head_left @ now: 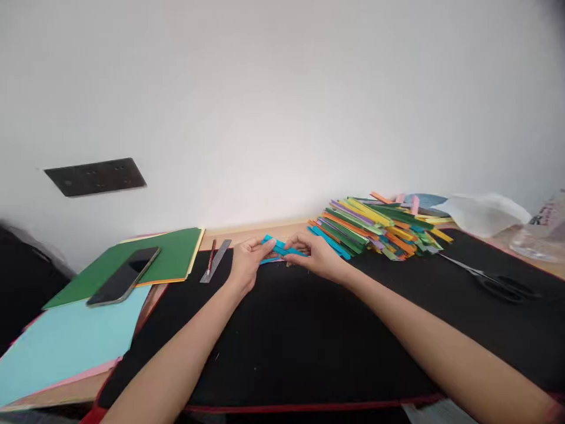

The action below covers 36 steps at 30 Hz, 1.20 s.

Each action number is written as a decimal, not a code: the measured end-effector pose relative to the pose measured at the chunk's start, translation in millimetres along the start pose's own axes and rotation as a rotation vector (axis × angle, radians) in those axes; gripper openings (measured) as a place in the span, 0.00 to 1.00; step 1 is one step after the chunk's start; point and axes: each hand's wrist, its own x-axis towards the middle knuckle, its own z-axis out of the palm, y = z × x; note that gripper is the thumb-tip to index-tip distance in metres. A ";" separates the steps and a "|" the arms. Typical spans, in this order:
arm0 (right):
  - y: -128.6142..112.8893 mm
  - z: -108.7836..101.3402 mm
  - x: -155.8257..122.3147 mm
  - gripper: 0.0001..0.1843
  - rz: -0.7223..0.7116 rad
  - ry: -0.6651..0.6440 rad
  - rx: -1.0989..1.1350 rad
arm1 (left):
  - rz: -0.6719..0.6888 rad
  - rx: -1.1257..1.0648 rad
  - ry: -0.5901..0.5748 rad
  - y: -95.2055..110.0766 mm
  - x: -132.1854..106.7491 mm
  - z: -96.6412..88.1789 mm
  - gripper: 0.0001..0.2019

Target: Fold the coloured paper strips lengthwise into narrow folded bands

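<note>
Between my two hands is a blue folded paper strip [282, 248], held a little above the far part of the black mat [309, 335]. My left hand [248, 259] pinches its left end between thumb and fingers. On the other side, my right hand [316, 254] grips the right end, thumb below and fingers curled over. Under the hands, more blue paper and a bit of pink or purple paper show, mostly hidden by the fingers.
A pile of coloured paper strips [375, 227] lies right of my hands, with black-handled scissors [494, 282] beyond. To the left are a ruler [216, 262], a red pen [211, 258], a phone [126, 277] and green sheets [176, 253]. A wall [282, 118] stands behind.
</note>
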 end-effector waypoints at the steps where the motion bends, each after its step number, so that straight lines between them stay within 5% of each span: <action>1: 1.1 0.4 0.6 0.09 0.000 0.001 0.005 | 0.003 0.004 -0.003 0.4 -0.7 0.2 0.11; 36: -0.3 0.2 2.4 0.14 0.123 0.016 0.057 | -0.001 -0.022 0.069 -1.0 -6.4 5.7 0.12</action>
